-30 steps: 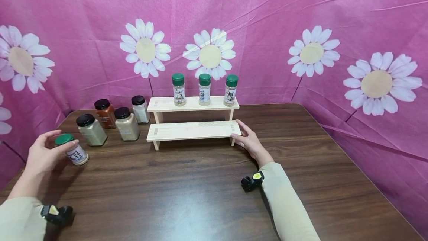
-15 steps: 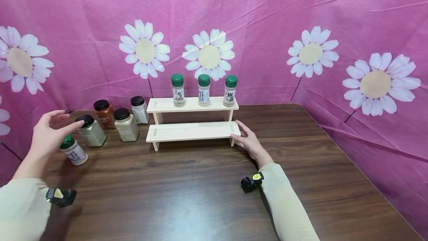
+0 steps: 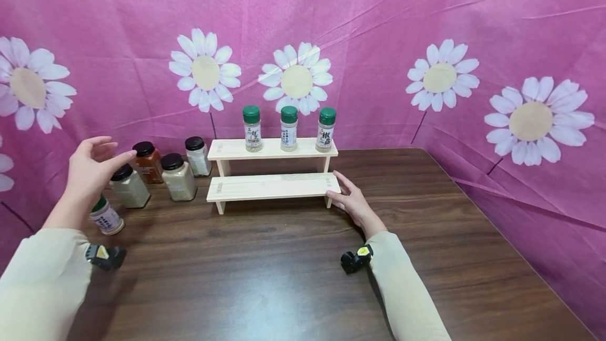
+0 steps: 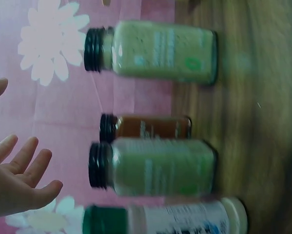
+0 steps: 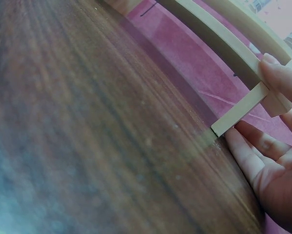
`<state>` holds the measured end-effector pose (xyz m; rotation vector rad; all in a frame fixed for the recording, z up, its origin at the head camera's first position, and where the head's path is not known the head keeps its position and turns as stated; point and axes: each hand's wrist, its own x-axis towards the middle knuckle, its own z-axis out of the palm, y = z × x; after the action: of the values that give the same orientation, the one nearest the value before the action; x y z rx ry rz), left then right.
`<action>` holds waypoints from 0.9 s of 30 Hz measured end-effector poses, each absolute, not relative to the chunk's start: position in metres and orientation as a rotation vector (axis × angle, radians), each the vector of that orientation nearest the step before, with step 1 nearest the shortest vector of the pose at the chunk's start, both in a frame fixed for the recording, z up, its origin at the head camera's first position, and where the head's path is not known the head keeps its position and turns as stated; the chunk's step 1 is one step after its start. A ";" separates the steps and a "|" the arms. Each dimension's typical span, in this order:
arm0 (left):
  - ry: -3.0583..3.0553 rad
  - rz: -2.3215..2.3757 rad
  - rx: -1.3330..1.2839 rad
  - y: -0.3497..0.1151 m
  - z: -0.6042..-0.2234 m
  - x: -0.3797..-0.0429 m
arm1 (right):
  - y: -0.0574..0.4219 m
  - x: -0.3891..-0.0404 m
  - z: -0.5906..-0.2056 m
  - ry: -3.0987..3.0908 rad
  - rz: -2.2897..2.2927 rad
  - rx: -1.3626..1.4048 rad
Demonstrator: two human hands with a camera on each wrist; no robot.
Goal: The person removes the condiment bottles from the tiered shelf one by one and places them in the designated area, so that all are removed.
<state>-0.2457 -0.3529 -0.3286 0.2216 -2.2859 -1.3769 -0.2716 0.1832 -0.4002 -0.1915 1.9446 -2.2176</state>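
Rack of pale bare wood with two stepped tiers (image 3: 272, 187) is standing on the dark brown wood-grain table (image 3: 284, 267); using it as landmark. Right hand (image 3: 352, 201) is pinching the right end of its lower tier, thumb lying on the front edge, other fingers sitting behind, by the leg. Left hand (image 3: 90, 172) is hovering well left of the rack, above the jars, holding nothing, thumb and fingers standing apart. Nearest below it, left of the rack, a square-sided clear jar with black lid and grey-green contents (image 3: 131, 192) is standing upright; a similar black-lidded jar with red-brown contents (image 3: 150, 166) is standing just behind. Can't tell which one the thumb is lining up with. Farther left of the rack, a round green-capped shaker with white label (image 3: 108, 219) is standing partly hidden by the left arm. Closer to the rack, black-lidded jars with beige contents (image 3: 180, 181) and white contents (image 3: 200, 158) are standing. Handling: I'm expecting the grey-green jar to be stiff, fairly heavy for its size, slippery on its smooth walls and breakable if glass; can't confirm glass. Opposite flat sides just under the shoulder are looking like the best hold; the narrower lid is looking riskier. Rack is looking light and rigid, probably sliding if bumped, so gripping its end is making sense.
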 end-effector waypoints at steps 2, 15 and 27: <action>-2.291 -1.383 0.203 -0.336 -0.318 -0.243 | 0.183 -0.271 -0.401 1.947 -2.212 -0.193; -2.365 -1.388 0.088 -0.228 -0.269 -0.234 | 0.182 -0.270 -0.398 1.942 -2.212 -0.161; -2.227 -1.577 0.034 -0.195 -0.287 -0.265 | 0.182 -0.268 -0.396 1.941 -2.222 -0.192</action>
<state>-0.2653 -0.1952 -0.2873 0.0336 -2.2271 -1.5767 -0.2685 0.1821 -0.3962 -0.1919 1.9414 -2.2223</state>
